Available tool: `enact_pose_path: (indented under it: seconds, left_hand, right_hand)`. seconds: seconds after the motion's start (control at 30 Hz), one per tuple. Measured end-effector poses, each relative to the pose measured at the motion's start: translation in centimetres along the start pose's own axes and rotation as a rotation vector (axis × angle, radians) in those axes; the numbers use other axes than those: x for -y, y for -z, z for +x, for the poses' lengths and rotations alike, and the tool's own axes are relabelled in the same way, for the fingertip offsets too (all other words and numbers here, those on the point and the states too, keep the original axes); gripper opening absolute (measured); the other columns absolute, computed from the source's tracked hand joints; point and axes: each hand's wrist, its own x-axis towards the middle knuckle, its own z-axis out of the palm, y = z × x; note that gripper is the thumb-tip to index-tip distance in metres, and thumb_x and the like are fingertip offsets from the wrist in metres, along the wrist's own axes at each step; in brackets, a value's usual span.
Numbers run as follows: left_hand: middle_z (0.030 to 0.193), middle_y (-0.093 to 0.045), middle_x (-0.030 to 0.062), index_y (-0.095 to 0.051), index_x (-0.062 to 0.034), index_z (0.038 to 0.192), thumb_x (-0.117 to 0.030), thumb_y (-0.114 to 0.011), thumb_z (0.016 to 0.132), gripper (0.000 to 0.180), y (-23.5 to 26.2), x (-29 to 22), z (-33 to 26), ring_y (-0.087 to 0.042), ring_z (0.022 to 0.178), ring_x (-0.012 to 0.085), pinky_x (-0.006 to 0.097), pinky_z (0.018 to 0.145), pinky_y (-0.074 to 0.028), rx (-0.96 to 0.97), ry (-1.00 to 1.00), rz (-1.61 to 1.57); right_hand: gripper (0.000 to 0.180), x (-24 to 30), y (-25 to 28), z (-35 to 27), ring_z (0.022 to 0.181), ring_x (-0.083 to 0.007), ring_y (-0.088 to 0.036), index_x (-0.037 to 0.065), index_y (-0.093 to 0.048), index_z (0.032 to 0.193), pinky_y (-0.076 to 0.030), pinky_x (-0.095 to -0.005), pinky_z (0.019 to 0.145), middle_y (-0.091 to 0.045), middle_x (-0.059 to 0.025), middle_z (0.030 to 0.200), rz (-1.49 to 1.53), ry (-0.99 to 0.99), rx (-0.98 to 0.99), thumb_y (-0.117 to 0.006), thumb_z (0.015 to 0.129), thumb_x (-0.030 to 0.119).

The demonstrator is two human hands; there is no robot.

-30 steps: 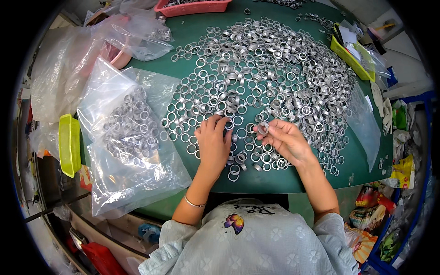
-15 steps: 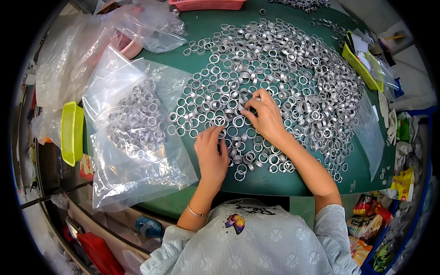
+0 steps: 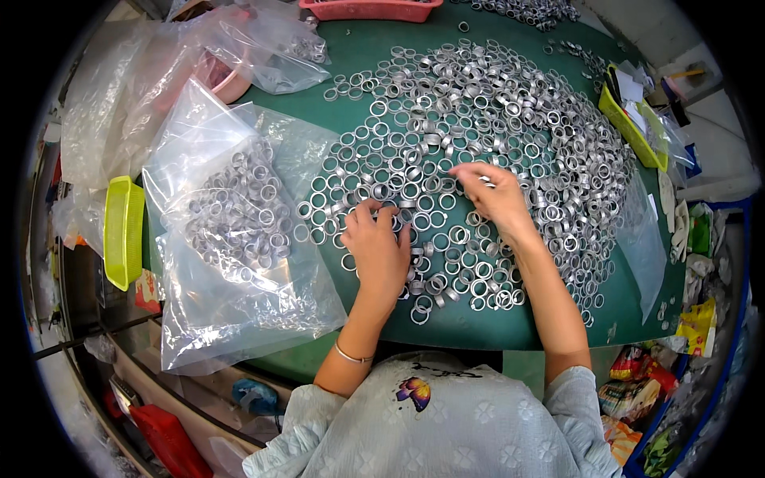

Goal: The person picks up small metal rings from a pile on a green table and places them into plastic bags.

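Rings [image 3: 470, 119] everywhere, spread flat across the green desk [image 3: 478, 331] so each shows. Left hand [image 3: 379, 251] lies palm-down near the front edge, fingers curled over a few; right hand [image 3: 492, 193] pinches one mid-pile. Bag [image 3: 239, 223] of rings waits at the left edge.

A single head-worn fisheye view looks steeply down from above the person's chest, facing toward twelve o'clock across the green counter [image 3: 446, 319]. It sits close: forearms enter from six o'clock, and straight edges bow toward the dark circular rim.
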Motion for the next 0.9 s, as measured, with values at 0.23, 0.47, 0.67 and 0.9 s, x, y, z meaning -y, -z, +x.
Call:
enact_pose_path:
  seconds: [0.23,0.47,0.67,0.9]
  left_hand:
    - [0.114,-0.054,0.0131,-0.058,-0.0032,0.106,-0.005,-0.066,0.077,0.030,1.9,-0.3,-0.3,-0.052,0.107,0.0275,0.035,0.085,-0.042,-0.066,0.134,-0.727]
    - [0.111,-0.057,0.0143,-0.048,0.0025,0.123,-0.003,-0.052,0.086,0.037,1.5,-0.7,-4.0,-0.056,0.106,0.0231,0.030,0.081,-0.047,0.382,0.652,-1.951]
    - [0.104,-0.059,0.0072,-0.050,-0.0023,0.122,-0.016,-0.049,0.094,0.031,1.5,-2.6,-3.3,-0.058,0.099,0.0187,0.035,0.089,-0.047,0.561,0.839,-2.155]
    - [0.094,-0.059,0.0056,-0.054,-0.0034,0.115,-0.021,-0.051,0.094,0.027,-1.3,-1.4,-1.5,-0.055,0.077,0.0143,0.025,0.064,-0.048,0.726,0.891,-2.314]
  right_hand:
    - [0.018,1.9,-0.9,1.1,0.064,-0.0138,-0.059,-0.001,-0.069,0.090,-0.046,-0.0281,0.062,-0.068,-0.0091,0.076,-0.670,0.163,-0.088,-0.069,0.080,0.014]
    - [0.020,1.7,0.2,0.4,0.066,-0.0194,-0.063,0.003,-0.068,0.099,-0.049,-0.0301,0.061,-0.068,-0.0141,0.083,-0.780,0.154,0.012,-0.066,0.081,0.011]
    - [0.014,2.9,-2.9,-3.1,0.069,-0.0177,-0.062,0.000,-0.067,0.091,-0.048,-0.0310,0.063,-0.066,-0.0093,0.083,-0.450,0.103,0.099,-0.064,0.084,0.012]
    - [0.017,2.9,-1.6,0.5,0.081,-0.0232,-0.056,0.002,-0.066,0.095,-0.046,-0.0334,0.075,-0.062,-0.0090,0.088,-0.566,0.357,-0.090,-0.064,0.079,0.006]
